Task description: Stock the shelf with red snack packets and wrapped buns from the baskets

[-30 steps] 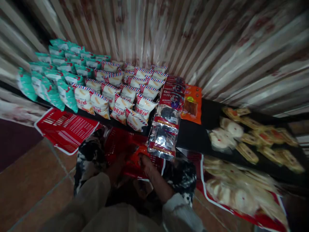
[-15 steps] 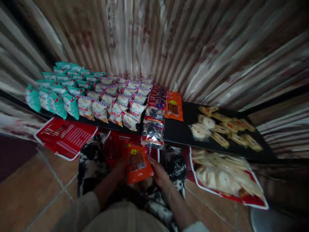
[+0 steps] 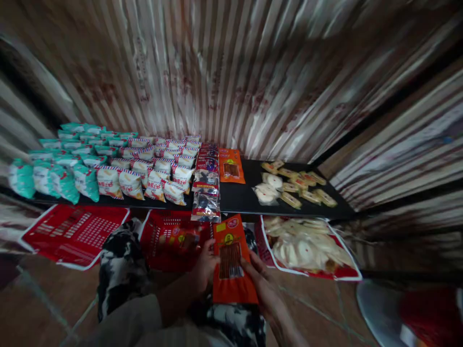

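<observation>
An orange snack packet (image 3: 231,262) with a see-through window showing brown sticks is held upright between my two hands, just in front of the shelf edge. My left hand (image 3: 207,265) grips its left side. On the right side my right hand (image 3: 262,279) has its thumb over the front and its other fingers partly hidden. Another orange packet (image 3: 232,166) lies on the black shelf (image 3: 238,196), beside a column of dark red packets (image 3: 206,185). Below the shelf a red basket (image 3: 162,250) holds more packets, behind my left hand.
Rows of teal bags (image 3: 65,180) and white snack bags (image 3: 144,178) fill the shelf's left part. Small yellowish packs (image 3: 292,185) lie to the right. A second red basket (image 3: 75,236) and a basket of pale packages (image 3: 307,250) flank my knees. A corrugated wall (image 3: 217,72) rises behind.
The orange packet has come up and right from low between my knees, and is now held more upright. The view has shifted right, so the shelf goods appear further left.
</observation>
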{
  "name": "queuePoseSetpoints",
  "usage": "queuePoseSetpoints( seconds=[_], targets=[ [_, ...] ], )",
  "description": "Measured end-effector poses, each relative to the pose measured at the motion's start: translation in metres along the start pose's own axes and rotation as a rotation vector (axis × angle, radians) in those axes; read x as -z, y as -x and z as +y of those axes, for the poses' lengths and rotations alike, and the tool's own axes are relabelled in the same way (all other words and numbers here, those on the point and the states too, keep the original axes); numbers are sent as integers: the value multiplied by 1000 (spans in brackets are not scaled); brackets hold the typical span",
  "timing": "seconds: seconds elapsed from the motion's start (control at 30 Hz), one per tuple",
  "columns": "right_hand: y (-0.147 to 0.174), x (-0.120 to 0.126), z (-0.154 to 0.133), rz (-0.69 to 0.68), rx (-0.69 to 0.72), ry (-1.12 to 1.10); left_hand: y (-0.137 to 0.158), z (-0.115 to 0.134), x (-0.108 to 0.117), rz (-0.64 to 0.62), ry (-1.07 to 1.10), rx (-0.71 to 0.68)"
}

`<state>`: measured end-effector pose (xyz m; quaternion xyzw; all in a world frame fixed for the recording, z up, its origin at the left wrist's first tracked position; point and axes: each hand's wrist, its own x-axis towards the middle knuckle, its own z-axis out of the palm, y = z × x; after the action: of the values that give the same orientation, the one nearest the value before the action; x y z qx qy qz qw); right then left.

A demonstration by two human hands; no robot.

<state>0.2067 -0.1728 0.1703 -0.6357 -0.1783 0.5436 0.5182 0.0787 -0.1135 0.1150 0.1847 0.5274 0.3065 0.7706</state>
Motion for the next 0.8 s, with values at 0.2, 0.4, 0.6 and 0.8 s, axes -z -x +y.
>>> queuePoseSetpoints(
  seconds=[0.2,0.4,0.6,0.8],
  targets=[
    [5,21,-13,69,261,196,27,26,-63,-190,78,47],
    [-8,14,-5,131,615,505,33,39,-88,-392,88,-24],
    [-20,8,-14,21,732,646,12,36,-94,-101,91,5],
    [-60,29,-27,180,686,512,-10,47,-104,-81,228,-91]
  ],
)
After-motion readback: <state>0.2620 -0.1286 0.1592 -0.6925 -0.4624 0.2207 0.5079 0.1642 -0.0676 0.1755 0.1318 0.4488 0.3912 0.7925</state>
